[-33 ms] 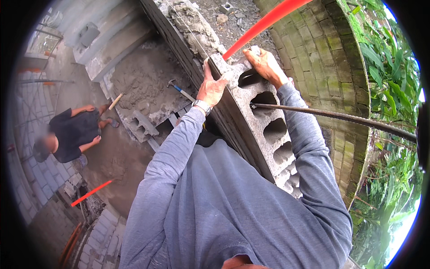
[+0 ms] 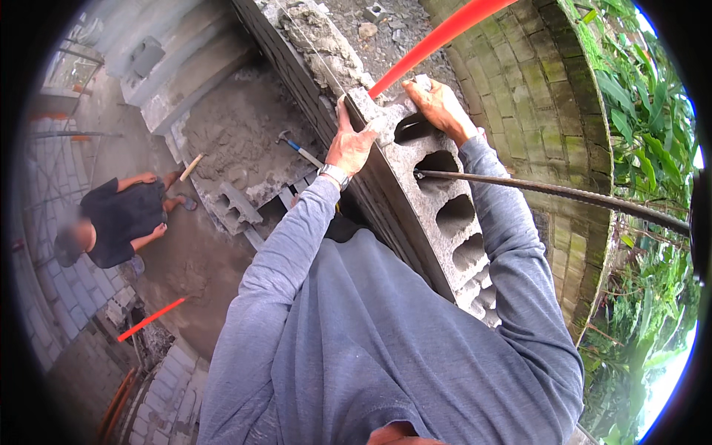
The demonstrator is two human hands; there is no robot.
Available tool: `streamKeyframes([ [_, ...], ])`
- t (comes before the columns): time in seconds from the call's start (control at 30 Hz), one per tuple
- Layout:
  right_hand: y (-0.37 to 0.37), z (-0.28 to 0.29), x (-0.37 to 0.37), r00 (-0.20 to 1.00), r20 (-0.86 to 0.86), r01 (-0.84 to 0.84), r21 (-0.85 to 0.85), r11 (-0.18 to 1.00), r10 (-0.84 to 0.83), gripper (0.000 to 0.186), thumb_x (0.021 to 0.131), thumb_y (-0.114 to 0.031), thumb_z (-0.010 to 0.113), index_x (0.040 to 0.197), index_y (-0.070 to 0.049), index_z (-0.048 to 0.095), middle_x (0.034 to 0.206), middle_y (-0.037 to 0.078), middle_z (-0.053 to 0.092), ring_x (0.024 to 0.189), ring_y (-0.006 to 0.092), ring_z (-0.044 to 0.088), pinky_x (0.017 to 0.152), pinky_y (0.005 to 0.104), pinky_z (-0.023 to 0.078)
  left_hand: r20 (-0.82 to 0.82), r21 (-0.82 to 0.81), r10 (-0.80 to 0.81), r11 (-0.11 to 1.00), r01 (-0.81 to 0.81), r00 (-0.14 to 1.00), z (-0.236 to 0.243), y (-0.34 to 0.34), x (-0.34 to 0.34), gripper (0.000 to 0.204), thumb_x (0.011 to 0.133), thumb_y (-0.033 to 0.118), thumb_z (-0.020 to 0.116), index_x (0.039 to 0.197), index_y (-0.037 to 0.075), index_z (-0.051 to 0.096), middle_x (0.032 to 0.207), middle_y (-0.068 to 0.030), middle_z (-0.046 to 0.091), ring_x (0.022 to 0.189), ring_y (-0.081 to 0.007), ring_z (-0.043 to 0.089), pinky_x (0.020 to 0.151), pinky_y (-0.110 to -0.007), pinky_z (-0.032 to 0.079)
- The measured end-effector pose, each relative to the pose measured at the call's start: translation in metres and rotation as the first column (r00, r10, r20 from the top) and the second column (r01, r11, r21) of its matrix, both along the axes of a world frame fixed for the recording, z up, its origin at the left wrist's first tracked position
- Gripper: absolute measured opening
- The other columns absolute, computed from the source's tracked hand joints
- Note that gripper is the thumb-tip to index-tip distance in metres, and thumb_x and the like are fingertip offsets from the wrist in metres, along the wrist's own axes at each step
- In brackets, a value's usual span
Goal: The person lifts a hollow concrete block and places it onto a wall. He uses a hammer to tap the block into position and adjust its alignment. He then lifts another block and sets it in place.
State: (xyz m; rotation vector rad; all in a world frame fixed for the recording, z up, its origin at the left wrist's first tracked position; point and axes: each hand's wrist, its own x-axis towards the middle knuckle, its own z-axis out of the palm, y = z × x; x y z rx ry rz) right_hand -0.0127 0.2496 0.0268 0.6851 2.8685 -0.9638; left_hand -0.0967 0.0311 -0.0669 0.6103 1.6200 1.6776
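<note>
A course of grey hollow concrete blocks [image 2: 469, 288] runs along the wall top in front of my body. At its far end, my left hand [image 2: 351, 146] presses against the left face of a concrete block [image 2: 386, 132], thumb over the top edge. My right hand [image 2: 439, 110] grips the same block's far right corner, fingers curled over it. Wet mortar [image 2: 320, 46] lies on the wall beyond, where a thin string line [image 2: 313, 49] stretches to the block's end. A ribbed steel bar [image 2: 549, 191] comes out of one of the block cavities.
A red bar [image 2: 445, 43] rises beside the block. Left and below, a hammer [image 2: 300, 151] with a blue handle lies by a mortar heap [image 2: 230, 126]; a broken block [image 2: 239, 209] is near. A person [image 2: 122, 219] stands there. A mossy block wall [image 2: 541, 126] curves along the right.
</note>
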Motion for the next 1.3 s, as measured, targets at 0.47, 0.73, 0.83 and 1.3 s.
streamKeyframes([
  [0.47,0.011,-0.020,0.002,0.991,-0.114,0.055,-0.113,0.992,-0.068,0.038,0.097,-0.040,0.063,0.093,-0.003,0.060,0.080,0.000,0.054,0.076,0.0109,0.046,0.070,0.0303,0.043,0.058,0.010,-0.011,1.000,0.010,0.998,0.005,-0.001,0.001,0.111,0.093,0.034,0.074,0.158,-0.003,-0.008,0.145,-0.0137,0.052,0.134,-0.0183,0.048,0.112,-0.027,0.033],
  [0.73,0.010,-0.016,-0.001,0.988,0.025,0.154,-0.111,0.982,-0.152,0.037,0.097,-0.043,0.058,0.110,-0.009,0.065,0.102,0.017,0.064,0.093,0.0322,0.059,0.083,0.0398,0.050,-0.011,-0.046,-0.016,0.999,0.015,1.000,0.003,-0.002,-0.002,0.111,0.093,0.032,0.072,0.157,-0.005,-0.011,0.142,-0.0144,0.056,0.130,-0.0166,0.051,0.110,-0.025,0.035],
  [0.83,0.003,-0.006,-0.008,0.962,0.090,0.272,-0.191,0.943,-0.259,0.049,0.093,-0.049,0.063,0.110,-0.003,0.067,0.104,0.022,0.070,0.096,0.0355,0.067,0.087,0.0403,0.051,-0.003,-0.033,0.034,0.999,-0.034,0.999,-0.007,0.001,-0.002,0.113,0.089,0.036,0.075,0.157,-0.005,-0.006,0.147,-0.0173,0.049,0.134,-0.0196,0.047,0.112,-0.027,0.034],
  [1.3,-0.001,-0.003,-0.009,0.971,0.040,0.240,-0.201,0.950,-0.237,0.055,0.094,-0.047,0.065,0.111,0.004,0.067,0.103,0.020,0.072,0.095,0.0266,0.068,0.087,0.0361,0.051,-0.014,-0.143,0.025,0.989,-0.027,1.000,-0.005,0.001,-0.003,0.120,0.084,0.054,0.073,0.157,-0.006,0.001,0.157,-0.0265,0.027,0.145,-0.0290,0.033,0.116,-0.029,0.030],
])
